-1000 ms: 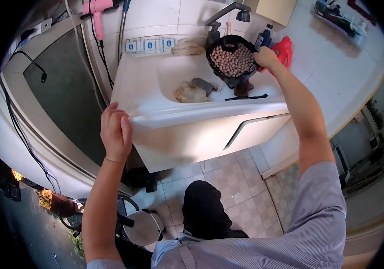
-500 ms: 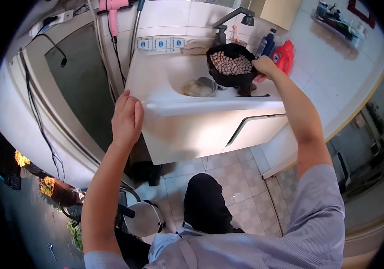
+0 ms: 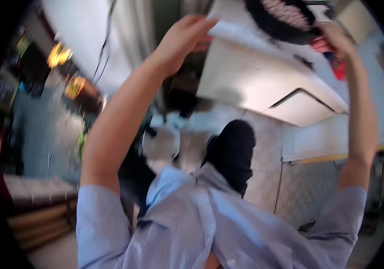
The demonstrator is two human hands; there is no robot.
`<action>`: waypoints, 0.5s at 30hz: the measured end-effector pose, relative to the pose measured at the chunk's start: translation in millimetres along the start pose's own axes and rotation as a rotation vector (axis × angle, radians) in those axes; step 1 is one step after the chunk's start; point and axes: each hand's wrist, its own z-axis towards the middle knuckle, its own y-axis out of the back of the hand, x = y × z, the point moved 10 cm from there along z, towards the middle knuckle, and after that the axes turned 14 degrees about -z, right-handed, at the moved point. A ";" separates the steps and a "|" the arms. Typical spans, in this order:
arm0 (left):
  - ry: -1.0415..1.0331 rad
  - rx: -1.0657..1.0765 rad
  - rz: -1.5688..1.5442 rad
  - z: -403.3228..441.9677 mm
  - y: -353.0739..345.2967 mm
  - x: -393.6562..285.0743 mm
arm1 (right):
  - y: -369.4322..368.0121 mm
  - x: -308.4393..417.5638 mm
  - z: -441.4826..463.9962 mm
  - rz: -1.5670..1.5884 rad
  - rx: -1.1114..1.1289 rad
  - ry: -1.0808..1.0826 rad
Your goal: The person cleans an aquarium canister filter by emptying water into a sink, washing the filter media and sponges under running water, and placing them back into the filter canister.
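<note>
At the top right, my right hand (image 3: 335, 39) is closed on the near side of a black basin (image 3: 270, 22). Many small round pinkish-brown pieces (image 3: 290, 13) lie in it, blurred by motion. The basin is above the right part of the white sink counter (image 3: 241, 33), partly cut off by the frame's top edge. Drops of water fall in front of the counter. My left hand (image 3: 185, 38) holds nothing, its fingers stretched toward the counter's left corner. Whether they touch it cannot be made out.
Below the counter is a cream cabinet (image 3: 245, 76) with a dark-edged panel. A white bucket (image 3: 161, 142) stands on the tiled floor, left of my knee (image 3: 234, 148). A brown flowerpot (image 3: 86, 95) and hanging black cables are at the left.
The view has swung down and left, so the faucet and the sink bowl are out of frame. My left hand's fingers have stretched out. The basin stays in my right hand.
</note>
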 end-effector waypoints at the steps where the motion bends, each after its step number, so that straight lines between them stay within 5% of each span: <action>1: 0.009 0.026 -0.080 -15.1 -0.2 -9.5 | -11.6 13.6 -2.8 -0.041 0.061 0.066; 4: 0.296 0.062 -0.242 -48.8 7.7 -11.0 | -62.4 61.9 -47.6 -0.127 0.102 0.161; 8: 0.288 0.243 -0.239 -102.5 13.8 -37.1 | -130.8 86.7 -67.9 -0.131 0.140 0.290; 11: 0.422 0.142 -0.289 -140.4 40.6 -11.6 | -211.2 110.1 -110.2 -0.006 0.333 0.301; 13: 0.307 -0.194 -0.213 -157.2 92.3 7.2 | -261.6 111.0 -117.6 -0.016 0.441 0.357; 15: 0.433 -0.304 -0.121 -174.8 115.7 37.8 | -310.1 92.7 -116.2 0.013 0.448 0.324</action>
